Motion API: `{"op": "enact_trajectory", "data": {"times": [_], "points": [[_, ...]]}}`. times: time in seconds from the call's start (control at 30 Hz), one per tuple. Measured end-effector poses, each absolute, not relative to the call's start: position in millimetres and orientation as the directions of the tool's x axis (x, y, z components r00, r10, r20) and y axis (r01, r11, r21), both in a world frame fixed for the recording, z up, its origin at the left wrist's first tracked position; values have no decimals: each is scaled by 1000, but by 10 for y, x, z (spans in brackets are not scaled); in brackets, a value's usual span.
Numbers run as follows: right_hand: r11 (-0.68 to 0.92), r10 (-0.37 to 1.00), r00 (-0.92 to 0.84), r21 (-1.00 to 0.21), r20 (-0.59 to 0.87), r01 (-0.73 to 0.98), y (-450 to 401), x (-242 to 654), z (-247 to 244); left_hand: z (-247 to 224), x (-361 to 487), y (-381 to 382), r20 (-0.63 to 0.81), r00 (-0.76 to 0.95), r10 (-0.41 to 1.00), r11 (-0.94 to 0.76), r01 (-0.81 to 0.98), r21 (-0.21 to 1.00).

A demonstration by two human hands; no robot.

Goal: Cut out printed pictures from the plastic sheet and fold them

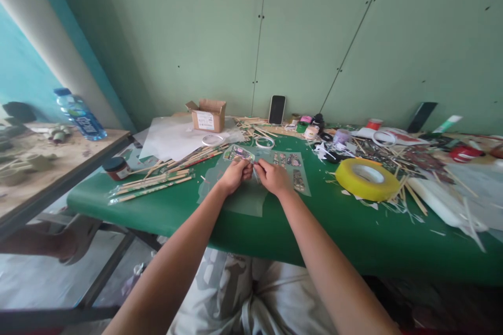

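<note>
My left hand (234, 176) is closed in a pinch on a small printed sticker (238, 153) with colourful pictures and a clear border. Close beside it, my right hand (274, 177) is also pinched, its fingertips meeting the sticker's right edge. Whatever is between the right fingertips is too small to make out. Beneath both hands lies a clear plastic sheet (249, 208). A transparent sticker sheet (306, 180) with several printed pieces is just right of my right hand.
A yellow tape roll (367, 180) lies to the right, near scattered sticks and scraps. Wrapped sticks (157, 184) and a dark jar (117, 168) are at the left. A cardboard box (209, 116) and a phone (277, 110) stand by the wall. Someone's foot (78, 235) shows lower left.
</note>
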State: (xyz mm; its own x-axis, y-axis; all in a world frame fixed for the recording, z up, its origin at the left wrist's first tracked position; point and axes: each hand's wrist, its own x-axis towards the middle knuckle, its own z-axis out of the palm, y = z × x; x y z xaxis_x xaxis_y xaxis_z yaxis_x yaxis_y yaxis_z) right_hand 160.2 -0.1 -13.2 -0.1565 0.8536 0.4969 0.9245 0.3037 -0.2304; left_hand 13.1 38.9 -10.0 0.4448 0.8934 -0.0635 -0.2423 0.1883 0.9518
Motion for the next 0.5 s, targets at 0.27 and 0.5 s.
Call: {"op": "enact_trajectory", "data": {"times": [0.27,0.5], "points": [[273,858,-112,-261,501,926,16,1608,-153,-135,148,367,-55,438,898,172,-232,957],[317,867,-160,-274,472,908,1,1600,-143,-125,144,368,-55,424,904,179,-257,950]]}}
